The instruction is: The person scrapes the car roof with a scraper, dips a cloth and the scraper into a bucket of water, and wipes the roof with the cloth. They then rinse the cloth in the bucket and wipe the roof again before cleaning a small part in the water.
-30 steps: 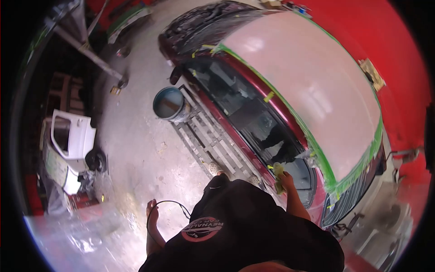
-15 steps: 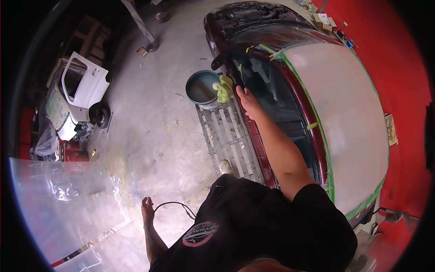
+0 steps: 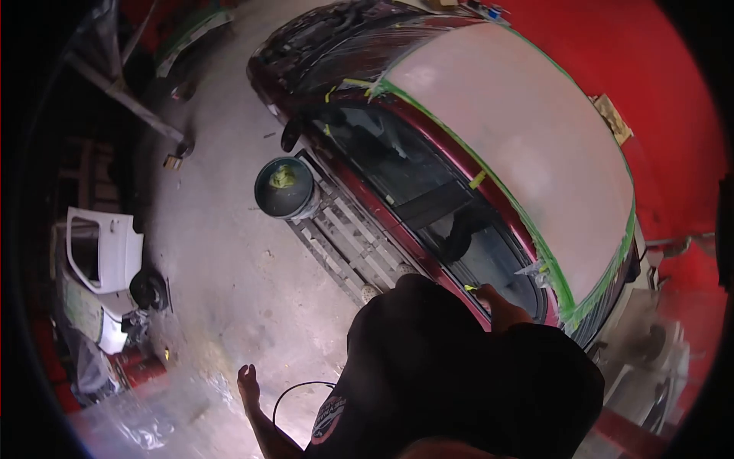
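Observation:
My right hand (image 3: 495, 301) is beside the car's (image 3: 390, 218) lower window edge, with the arm bent close to my body. Its fingers are partly visible and apart, and a small yellow-green strip (image 3: 469, 288) shows right at the fingertips. My left hand (image 3: 248, 380) hangs over the floor at lower left, fingers loosely bent and apart, with nothing in it. A black cable (image 3: 294, 385) curves between that forearm and my shirt. Farther forward, a bucket (image 3: 264, 200) of dark water stands on a slatted platform (image 3: 348, 243), and a yellow-green cloth (image 3: 282, 177) lies in the water.
Green masking tape (image 3: 436, 115) edges the car's pale roof (image 3: 505, 138). My shoes (image 3: 370, 293) are on the platform beside the car. A white car door (image 3: 103, 249) stands at left, near a metal post (image 3: 126, 99). Clear plastic sheeting (image 3: 145, 428) spans the lower left.
The cloth has gone from the bucket's rim into the water. My right hand has drawn back from the bucket toward my body. The view has turned, and my left hand stays low.

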Available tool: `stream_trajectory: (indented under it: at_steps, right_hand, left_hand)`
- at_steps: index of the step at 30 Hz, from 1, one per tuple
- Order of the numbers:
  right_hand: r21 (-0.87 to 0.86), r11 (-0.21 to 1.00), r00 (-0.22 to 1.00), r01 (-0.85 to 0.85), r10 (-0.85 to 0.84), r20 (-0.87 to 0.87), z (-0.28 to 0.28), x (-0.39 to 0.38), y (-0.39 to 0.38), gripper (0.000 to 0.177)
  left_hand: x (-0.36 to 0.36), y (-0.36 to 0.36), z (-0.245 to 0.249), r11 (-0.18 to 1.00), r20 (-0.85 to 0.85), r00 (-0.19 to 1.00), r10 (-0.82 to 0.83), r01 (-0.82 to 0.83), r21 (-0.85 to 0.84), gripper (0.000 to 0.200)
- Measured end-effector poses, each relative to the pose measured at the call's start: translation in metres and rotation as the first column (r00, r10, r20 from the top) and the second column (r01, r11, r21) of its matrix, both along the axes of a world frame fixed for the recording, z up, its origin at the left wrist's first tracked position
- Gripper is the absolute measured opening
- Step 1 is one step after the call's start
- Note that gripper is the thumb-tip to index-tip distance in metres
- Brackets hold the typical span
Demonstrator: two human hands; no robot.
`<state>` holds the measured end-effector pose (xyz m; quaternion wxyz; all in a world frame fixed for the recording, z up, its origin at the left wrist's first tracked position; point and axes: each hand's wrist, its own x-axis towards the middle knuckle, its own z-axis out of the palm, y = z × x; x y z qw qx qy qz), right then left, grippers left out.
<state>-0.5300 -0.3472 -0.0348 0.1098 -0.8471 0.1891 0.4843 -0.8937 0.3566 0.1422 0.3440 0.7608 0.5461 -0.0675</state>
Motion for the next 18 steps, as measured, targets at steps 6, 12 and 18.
stream_trajectory:
  at_steps: [6,12,18]
  right_hand:
    - [0.350,0.900,0.883,0.261,-0.369,0.291,0.000,-0.012,-0.054,0.034]
    - [0.561,0.776,0.649,0.289,-0.589,0.481,0.054,0.055,0.008,0.044]
    - [0.595,0.713,0.612,0.371,-0.670,0.421,0.032,0.054,0.005,0.043]
  left_hand:
    - [0.166,0.034,0.069,0.881,-0.134,0.889,-0.438,0.454,0.133,0.053]
    - [0.323,-0.010,0.056,0.824,0.137,0.818,-0.558,0.528,0.205,0.049]
    - [0.349,-0.171,-0.062,0.245,0.216,0.187,-0.958,0.927,0.284,0.029]
